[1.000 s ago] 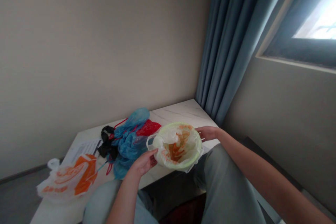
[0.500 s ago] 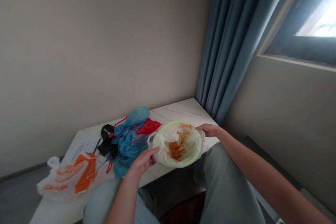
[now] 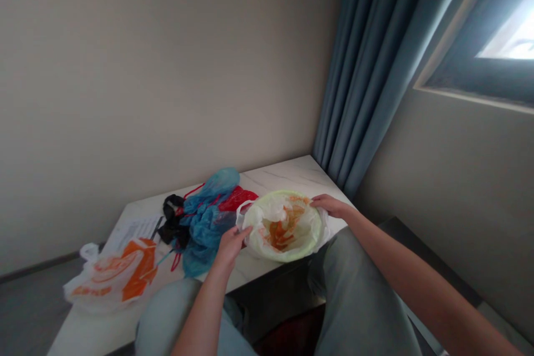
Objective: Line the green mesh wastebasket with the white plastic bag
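Both hands, left hand and right hand, pinched opposite rims of a white-and-orange plastic bag lining a green bin, blue bags beside the left.

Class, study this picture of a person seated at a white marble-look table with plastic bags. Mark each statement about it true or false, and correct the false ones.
1. Both hands grip the white plastic bag lining the pale green round bin. True: left hand, right hand.
2. The crumpled blue plastic bags lie on the floor. False: they lie on the table.
3. The orange-and-white plastic bag sits at the table's left end. True.
4. The blue curtain is red. False: blue.
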`<state>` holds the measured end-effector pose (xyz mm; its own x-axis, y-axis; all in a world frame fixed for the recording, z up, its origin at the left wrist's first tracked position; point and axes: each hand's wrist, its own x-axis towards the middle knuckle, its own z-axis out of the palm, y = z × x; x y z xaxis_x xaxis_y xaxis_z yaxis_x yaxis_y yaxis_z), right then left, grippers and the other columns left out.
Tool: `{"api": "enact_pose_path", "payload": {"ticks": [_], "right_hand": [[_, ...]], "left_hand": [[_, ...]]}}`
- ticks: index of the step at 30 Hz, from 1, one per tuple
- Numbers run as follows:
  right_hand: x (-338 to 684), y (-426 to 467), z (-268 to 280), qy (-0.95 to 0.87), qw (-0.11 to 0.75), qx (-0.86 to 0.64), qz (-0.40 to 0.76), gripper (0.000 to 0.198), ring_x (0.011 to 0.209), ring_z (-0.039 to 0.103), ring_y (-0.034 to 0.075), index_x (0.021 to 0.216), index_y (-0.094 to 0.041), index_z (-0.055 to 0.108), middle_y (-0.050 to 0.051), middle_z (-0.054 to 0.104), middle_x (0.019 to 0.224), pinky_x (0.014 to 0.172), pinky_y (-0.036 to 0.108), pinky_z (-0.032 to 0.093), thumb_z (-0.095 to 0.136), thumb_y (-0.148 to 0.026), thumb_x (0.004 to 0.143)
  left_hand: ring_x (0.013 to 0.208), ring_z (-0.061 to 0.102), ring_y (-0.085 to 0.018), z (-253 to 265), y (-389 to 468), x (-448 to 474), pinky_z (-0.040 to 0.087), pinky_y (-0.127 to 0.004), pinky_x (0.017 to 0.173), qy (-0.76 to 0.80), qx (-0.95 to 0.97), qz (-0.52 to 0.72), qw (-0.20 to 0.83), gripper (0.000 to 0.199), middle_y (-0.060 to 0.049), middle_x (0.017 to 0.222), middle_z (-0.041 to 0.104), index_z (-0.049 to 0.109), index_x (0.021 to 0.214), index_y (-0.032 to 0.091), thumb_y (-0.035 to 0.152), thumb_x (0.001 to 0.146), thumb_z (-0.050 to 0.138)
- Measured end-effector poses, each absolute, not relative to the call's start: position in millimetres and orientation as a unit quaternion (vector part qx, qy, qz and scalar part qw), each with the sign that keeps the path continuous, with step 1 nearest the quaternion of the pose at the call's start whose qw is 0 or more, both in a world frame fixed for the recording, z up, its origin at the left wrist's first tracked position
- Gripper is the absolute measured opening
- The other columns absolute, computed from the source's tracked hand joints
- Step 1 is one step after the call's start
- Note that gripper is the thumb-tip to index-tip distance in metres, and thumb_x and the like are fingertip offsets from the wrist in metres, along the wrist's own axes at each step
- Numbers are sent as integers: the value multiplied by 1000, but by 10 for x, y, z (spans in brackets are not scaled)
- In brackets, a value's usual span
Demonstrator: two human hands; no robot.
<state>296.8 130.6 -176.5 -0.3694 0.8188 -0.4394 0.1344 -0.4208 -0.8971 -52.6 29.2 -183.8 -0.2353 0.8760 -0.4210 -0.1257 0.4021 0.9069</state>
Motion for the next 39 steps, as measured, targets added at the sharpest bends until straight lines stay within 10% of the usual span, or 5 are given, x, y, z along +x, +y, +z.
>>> {"api": "enact_pose_path", "payload": {"ticks": [13,31,39], "right_hand": [[2830,1348,-1878,-465,233,-516,681,20,51,56,11,69,-13,65,3,66,60,50,21,48,71,-28,81],[2781,1283,-1780,-449,222,-499,707,14,60,66,16,80,-12,64,7,70,69,64,30,59,64,-24,88],[2911,1284,-1717,-435,31,-488,756,68,75,69,21,94,-9,70,16,74,87,66,30,54,37,-69,94]], "left_hand": [[77,67,-14,-1817,420,-481,53,-23,69,570,177,642,481,31,-3,96,73,70,101,20,16,71,75],[59,62,-11,-1728,417,-453,51,-20,57,553,78,566,606,8,-4,70,66,64,79,13,9,86,61],[54,61,-11,-1817,403,-483,48,-21,53,577,111,539,603,4,-4,68,66,65,80,13,14,81,69]]}}
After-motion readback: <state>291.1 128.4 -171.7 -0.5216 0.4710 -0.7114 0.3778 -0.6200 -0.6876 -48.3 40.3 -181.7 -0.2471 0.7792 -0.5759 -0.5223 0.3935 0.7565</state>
